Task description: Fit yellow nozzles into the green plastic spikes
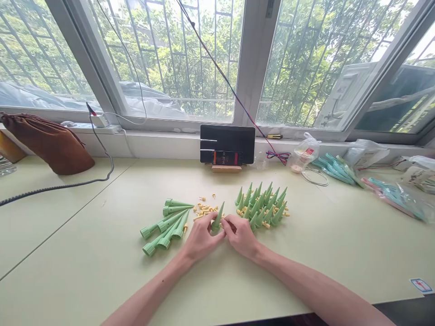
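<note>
My left hand (203,239) is closed round the lower part of a green plastic spike (220,215), which stands point up, slightly tilted. Close against its right side, my right hand (240,233) has thumb and forefinger pinched together; what they hold is hidden by the fingers. Just behind the hands lies a loose pile of small yellow plastic valve pieces (205,209). Left of my left hand, several green spikes (166,226) lie on their sides. To the right, a cluster of upright green spikes (261,206) stands with yellow pieces sticking out near their bases.
A phone (227,157) leans on a black tablet (227,136) at the back of the table (102,253). A brown drawstring bag (57,149) and a black cord (68,184) are at left. Plastic-wrapped items (394,194) and a coiled white cable (315,177) lie at right.
</note>
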